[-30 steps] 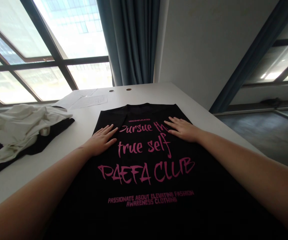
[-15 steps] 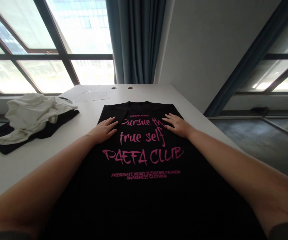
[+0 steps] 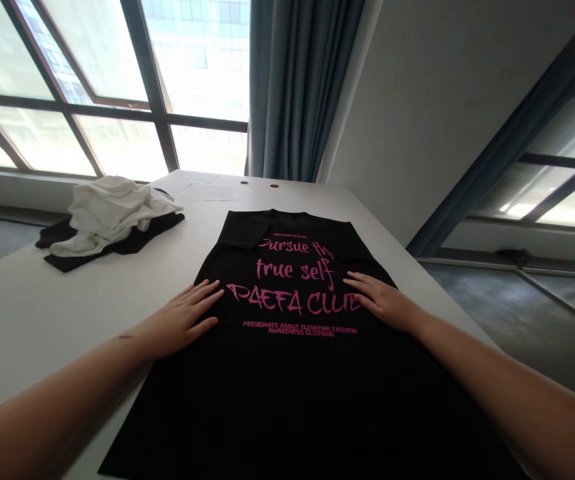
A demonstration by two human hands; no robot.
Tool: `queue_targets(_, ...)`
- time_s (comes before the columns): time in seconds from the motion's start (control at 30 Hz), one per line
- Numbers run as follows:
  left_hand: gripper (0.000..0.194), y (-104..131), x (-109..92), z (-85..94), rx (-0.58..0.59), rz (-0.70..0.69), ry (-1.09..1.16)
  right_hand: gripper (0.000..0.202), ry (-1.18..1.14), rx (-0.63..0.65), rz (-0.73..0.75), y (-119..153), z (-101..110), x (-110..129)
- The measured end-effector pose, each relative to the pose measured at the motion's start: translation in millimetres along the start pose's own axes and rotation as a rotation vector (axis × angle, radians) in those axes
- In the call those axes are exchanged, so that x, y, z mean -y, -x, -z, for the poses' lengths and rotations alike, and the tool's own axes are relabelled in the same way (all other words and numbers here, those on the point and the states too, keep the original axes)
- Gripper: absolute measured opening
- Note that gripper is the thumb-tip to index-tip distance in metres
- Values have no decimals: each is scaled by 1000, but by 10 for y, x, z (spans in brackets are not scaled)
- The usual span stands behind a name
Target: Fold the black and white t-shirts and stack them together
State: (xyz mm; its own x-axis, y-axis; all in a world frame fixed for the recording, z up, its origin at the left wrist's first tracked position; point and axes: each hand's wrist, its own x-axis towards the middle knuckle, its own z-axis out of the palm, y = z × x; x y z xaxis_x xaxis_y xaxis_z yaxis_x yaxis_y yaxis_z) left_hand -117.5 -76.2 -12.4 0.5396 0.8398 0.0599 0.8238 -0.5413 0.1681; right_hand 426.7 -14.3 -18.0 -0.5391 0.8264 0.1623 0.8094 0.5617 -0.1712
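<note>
A black T-shirt (image 3: 287, 393) with pink lettering lies spread on the white table, its neckline at the far end. Both short sleeves are folded inward over the chest, covering the ends of the top lettering. My left hand (image 3: 182, 320) rests on the shirt's left edge, fingers spread. On the right side, my right hand (image 3: 380, 299) lies with its fingers stretched over the end of the large pink word. Neither hand grips the cloth.
At the left of the white table (image 3: 22, 313), a crumpled white garment (image 3: 112, 210) lies on a black one (image 3: 152, 233). Papers (image 3: 207, 190) lie near the far edge, beside two small round holes. Behind are a curtain (image 3: 297, 93) and windows.
Both hands have slid nearer along the shirt, away from the folded sleeves, and the left has moved out to the edge. The camera view has tilted and shifted left.
</note>
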Motion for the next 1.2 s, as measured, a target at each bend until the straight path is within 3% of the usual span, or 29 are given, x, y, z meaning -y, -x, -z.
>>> queue_targets(0.17, 72, 192, 100, -79, -86, 163, 19, 43, 123, -25, 50, -211, 109, 68)
queue_targets(0.33, 66, -31, 335, 42, -121, 287, 113, 29, 182, -33, 22, -685, 166, 344)
queue_targets(0.43, 67, -172, 404, 98, -166, 297, 165, 26, 174, -66, -28, -1159, 133, 728)
queue_targets(0.57, 60, -182, 332, 141, -182, 268, 182, 26, 200, -24, -58, -1943, 19, 1348)
queue_targets(0.7, 44, -120, 234, 220, -187, 401, 91, 25, 147, 35, -114, -2770, -148, 1804)
queue_targets(0.83, 25, -97, 225, 280, -149, 428, 93, 32, 90, 34, -192, -3513, -342, 2049)
queue_targets(0.97, 19, -84, 228, 323, -110, 410, 154, 55, 56, 80, -300, -4060, -539, 2189)
queue_targets(1.1, 18, -75, 183, 373, -114, 417, 192, 76, 82, 143, -400, -4382, -694, 2255)
queue_targets(1.2, 13, -63, 116, 413, -104, 417, 279, 80, 101, 167, -407, -4496, -751, 2266)
